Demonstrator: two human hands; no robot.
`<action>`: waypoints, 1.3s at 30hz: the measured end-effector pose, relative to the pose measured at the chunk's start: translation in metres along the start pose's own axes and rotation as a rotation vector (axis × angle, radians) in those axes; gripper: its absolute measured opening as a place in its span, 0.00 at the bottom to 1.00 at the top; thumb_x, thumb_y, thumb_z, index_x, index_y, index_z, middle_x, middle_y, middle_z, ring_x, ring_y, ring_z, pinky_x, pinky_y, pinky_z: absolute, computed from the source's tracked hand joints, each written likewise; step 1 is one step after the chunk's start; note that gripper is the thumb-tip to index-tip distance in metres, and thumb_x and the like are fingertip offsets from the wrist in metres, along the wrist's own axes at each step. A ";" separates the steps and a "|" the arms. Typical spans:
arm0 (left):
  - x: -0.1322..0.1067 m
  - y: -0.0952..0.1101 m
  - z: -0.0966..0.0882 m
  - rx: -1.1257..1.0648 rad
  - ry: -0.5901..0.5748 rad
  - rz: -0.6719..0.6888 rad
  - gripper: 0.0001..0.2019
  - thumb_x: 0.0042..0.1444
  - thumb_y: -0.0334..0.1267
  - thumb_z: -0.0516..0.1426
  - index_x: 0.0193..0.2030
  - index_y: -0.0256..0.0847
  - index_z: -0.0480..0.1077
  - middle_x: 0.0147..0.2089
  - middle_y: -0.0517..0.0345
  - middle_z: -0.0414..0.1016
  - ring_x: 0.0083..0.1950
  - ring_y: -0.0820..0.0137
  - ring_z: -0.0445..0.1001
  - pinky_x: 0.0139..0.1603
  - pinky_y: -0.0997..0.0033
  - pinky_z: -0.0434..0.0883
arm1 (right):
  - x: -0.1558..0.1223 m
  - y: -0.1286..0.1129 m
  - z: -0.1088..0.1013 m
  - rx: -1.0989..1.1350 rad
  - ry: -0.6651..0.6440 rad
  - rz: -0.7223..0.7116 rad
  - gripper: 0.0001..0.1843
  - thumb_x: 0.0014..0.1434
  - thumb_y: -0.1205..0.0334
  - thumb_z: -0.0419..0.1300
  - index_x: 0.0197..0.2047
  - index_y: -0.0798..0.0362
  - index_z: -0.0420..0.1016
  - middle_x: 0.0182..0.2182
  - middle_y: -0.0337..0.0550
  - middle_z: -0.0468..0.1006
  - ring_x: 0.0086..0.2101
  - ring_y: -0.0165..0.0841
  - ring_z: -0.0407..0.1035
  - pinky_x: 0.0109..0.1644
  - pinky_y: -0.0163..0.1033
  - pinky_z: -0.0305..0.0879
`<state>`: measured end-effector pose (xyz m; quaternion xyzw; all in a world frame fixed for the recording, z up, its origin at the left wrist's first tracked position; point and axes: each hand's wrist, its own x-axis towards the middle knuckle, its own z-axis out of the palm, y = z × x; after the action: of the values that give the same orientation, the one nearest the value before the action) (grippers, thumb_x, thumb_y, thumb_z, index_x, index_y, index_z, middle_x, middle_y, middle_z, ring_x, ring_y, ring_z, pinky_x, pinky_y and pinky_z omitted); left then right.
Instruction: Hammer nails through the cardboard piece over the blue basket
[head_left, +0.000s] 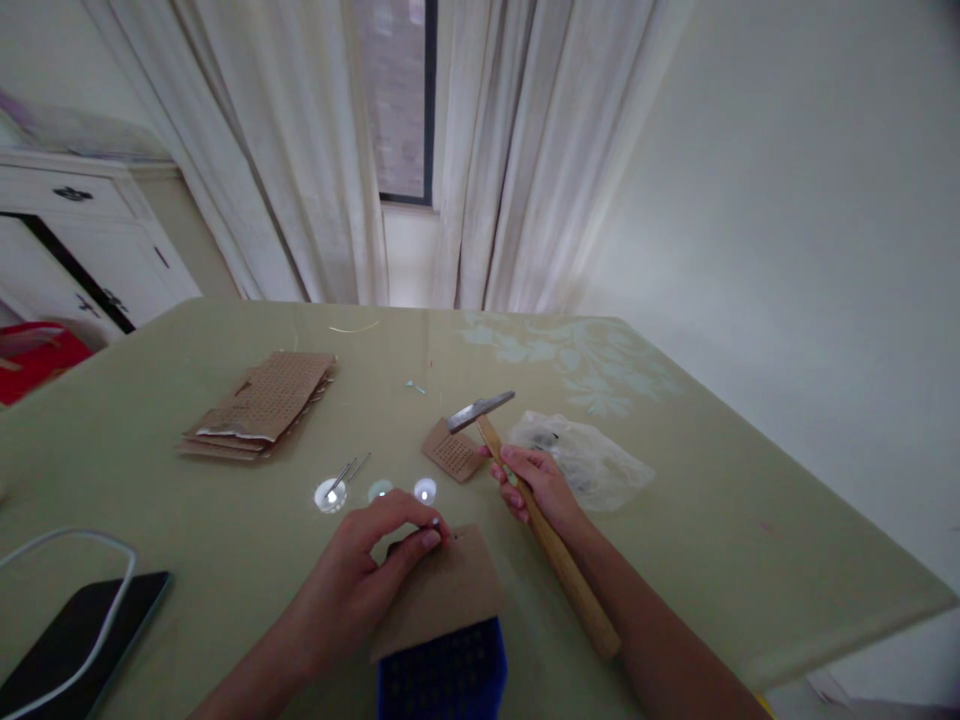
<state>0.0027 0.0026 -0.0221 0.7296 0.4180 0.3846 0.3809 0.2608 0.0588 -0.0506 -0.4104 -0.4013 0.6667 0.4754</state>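
Observation:
My right hand (536,485) is wrapped round the wooden handle of a hammer (562,555). Its metal head is raised beyond my fingers, above a small punched cardboard piece (450,452). Thumb and forefinger of my left hand (375,555) pinch a small upright thing with a shiny top, seemingly a nail (436,522); the fingers hide most of it. It stands at the far edge of a plain brown cardboard sheet (450,590), where a few small dark holes show. Under the sheet's near edge, a blue block or tray (442,670) with rows of dots sticks out.
Punched cardboard sheets (262,405) lie stacked at the left. Thin metal pins rest on a white disc (330,495), with two more discs alongside. A clear plastic bag (585,460) lies right of the hammer. A dark tablet (82,640) and a white cable (124,590) occupy the near left.

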 end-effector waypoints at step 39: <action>0.000 -0.003 0.001 0.126 -0.025 0.236 0.09 0.71 0.33 0.60 0.42 0.46 0.82 0.42 0.58 0.85 0.44 0.65 0.79 0.49 0.67 0.69 | -0.152 -0.109 0.079 -1.014 -0.146 -0.042 0.21 0.79 0.50 0.52 0.33 0.49 0.66 0.19 0.29 0.65 0.18 0.26 0.62 0.23 0.29 0.60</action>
<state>0.0024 0.0036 -0.0255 0.8009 0.3477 0.3908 0.2915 0.2530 -0.0739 0.1024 -0.5335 -0.7146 0.4054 0.2008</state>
